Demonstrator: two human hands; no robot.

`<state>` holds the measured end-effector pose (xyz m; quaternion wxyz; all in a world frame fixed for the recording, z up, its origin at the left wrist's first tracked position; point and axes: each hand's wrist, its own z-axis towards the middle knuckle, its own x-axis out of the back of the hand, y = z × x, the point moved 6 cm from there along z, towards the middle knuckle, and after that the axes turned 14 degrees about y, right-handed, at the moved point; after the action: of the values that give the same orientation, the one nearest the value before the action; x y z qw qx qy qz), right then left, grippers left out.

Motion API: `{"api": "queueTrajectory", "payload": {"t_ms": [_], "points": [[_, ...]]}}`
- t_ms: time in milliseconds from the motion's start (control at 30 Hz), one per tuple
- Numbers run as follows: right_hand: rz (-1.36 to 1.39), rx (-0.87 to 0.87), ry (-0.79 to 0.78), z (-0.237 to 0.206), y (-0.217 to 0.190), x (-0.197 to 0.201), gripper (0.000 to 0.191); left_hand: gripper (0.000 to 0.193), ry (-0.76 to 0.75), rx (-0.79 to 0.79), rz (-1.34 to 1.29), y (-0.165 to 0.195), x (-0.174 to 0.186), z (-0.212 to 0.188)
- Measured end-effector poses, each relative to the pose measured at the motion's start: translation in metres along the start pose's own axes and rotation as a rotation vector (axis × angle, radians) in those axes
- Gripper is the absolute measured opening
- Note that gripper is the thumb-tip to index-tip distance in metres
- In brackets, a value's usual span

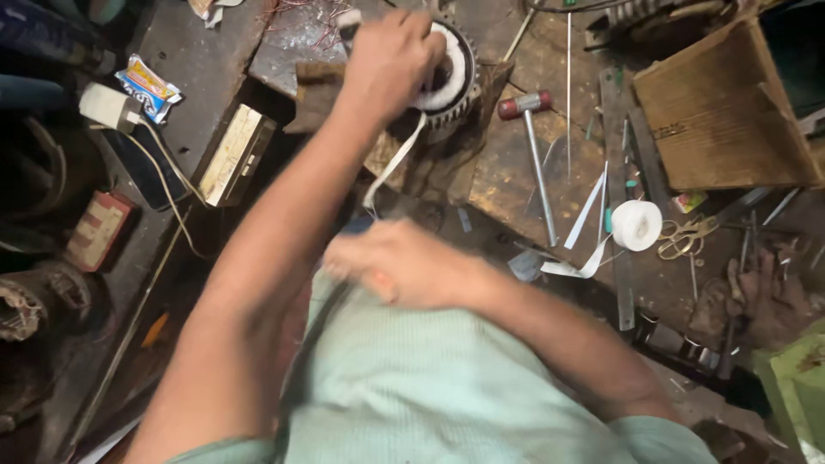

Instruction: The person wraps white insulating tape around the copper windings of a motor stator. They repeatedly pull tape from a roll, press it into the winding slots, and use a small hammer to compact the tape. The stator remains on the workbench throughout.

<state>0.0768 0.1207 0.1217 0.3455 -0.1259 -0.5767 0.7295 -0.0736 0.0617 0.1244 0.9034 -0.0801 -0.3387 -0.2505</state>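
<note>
Head view: left hand (391, 60) fist-gripped a tool on the toothed stator (451, 82); white tape (391, 167) ran lengthwise down toward the nearer, blurred right hand (400, 262), grip unclear.

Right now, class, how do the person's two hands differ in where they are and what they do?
The left hand reaches far out, resting on the round toothed metal part wrapped in white tape. The right hand stays close to the body, blurred, near the tape's loose end. Both are bare.
</note>
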Motion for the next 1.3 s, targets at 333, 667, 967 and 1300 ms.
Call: {"api": "queueTrajectory", "payload": {"t_ms": [333,667,967,1300], "points": [[-0.572,-0.026,0.446,-0.047,0.039,0.097,0.009,0.045,-0.545,1.045,-0.612,0.033,0.012,-0.137],[0.278,-0.976,0.983,-0.026,0.121,0.19,0.021,0.039,-0.197,1.729,-2.105,0.083,-0.02,-0.133],[-0.786,-0.531,0.593,-0.038,0.071,0.111,0.033,0.051,-0.355,1.116,-0.717,0.049,0.029,-0.149],[-0.046,-0.766,0.935,-0.074,0.096,0.135,0.031,0.05,-0.415,0.926,-0.91,0.041,0.008,-0.147]]}}
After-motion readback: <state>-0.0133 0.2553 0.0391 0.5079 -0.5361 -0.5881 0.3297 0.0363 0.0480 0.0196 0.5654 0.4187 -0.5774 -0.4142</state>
